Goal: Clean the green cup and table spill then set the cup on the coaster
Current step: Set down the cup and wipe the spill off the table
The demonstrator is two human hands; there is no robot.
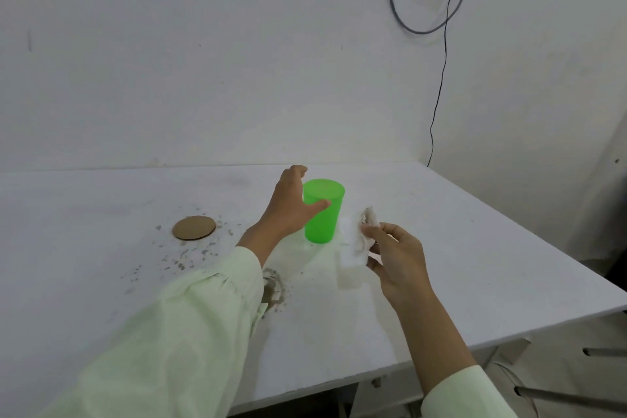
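Observation:
The green cup [324, 214] stands upright on the white table [475, 265], mid-table. My left hand [288, 207] wraps around the cup's left side, thumb across its front, fingers behind it. My right hand [397, 261] holds a crumpled white tissue [356, 241] with brown stains, just to the right of the cup. A round brown coaster [194, 228] lies flat to the left of the cup. Brown spill marks [271, 288] sit in front of the cup, partly hidden by my left sleeve, and brown specks [179, 261] scatter near the coaster.
The table's right edge [543, 241] runs diagonally toward me, with metal legs below it. A white wall stands behind the table, and grey and black cables [441, 78] hang down at the back right corner.

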